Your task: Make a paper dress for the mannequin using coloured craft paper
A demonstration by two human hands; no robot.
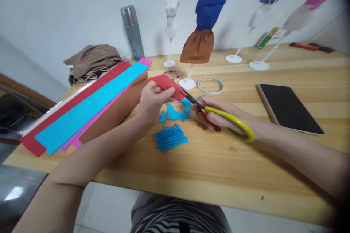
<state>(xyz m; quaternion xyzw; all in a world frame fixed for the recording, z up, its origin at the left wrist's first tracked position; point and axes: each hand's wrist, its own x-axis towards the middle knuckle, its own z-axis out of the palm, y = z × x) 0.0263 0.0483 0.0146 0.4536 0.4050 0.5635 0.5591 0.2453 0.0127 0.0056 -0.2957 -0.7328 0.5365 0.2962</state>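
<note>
Risk: I judged my left thumb close to the blades; a slip could nick it or tear the cut crooked.
Left grip: left hand pinched tight on the red paper, just above the surface.
Right grip: right hand closed around the scissors, blades narrowly parted at the paper's edge.
Below: blue scraps.

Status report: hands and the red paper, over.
Left hand pinching red paper. Right hand on yellow scissors, blades at the paper's edge. Blue scraps underneath, nothing blocking.
</note>
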